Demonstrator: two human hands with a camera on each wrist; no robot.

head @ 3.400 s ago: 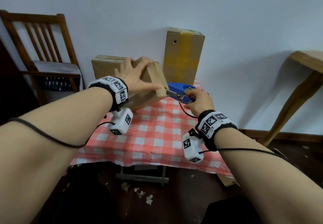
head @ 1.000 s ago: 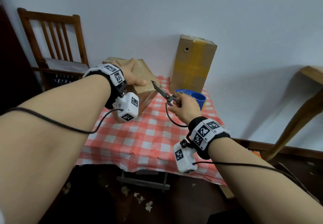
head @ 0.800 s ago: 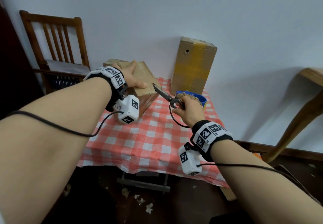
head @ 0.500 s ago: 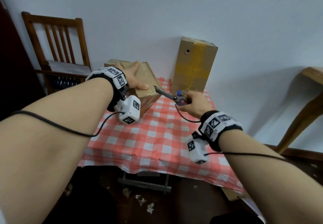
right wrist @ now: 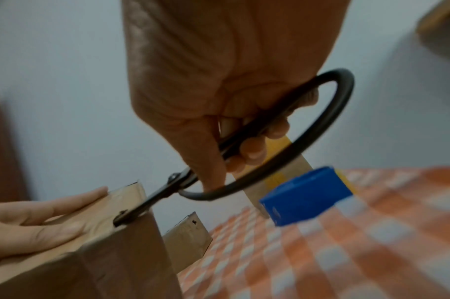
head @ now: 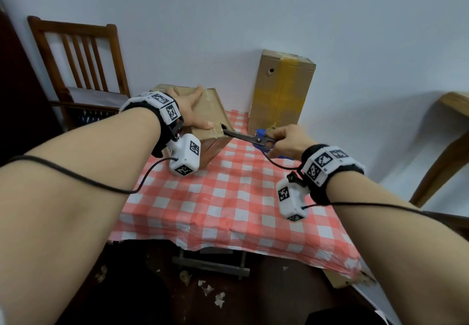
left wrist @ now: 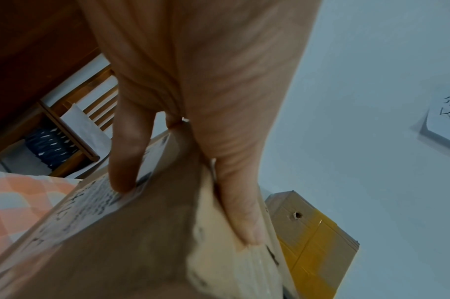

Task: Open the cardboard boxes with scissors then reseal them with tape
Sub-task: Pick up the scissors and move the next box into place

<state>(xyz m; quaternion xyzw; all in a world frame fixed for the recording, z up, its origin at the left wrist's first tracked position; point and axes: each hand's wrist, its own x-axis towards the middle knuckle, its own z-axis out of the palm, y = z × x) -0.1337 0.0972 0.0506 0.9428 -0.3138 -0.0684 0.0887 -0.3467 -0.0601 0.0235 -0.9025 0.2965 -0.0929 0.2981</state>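
My left hand (head: 189,111) presses flat, fingers straight, on the brown cardboard box (head: 210,111); my right hand (head: 286,140), fingers curled, grips black metal scissors (head: 245,137) whose tip is in the box's corner

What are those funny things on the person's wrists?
Both arms are bare, with no sleeves. Each wrist wears a black band topped with white blocks carrying black-and-white square codes. A small white camera box with the same codes hangs under each wrist, and a thin black cable trails back along each arm.
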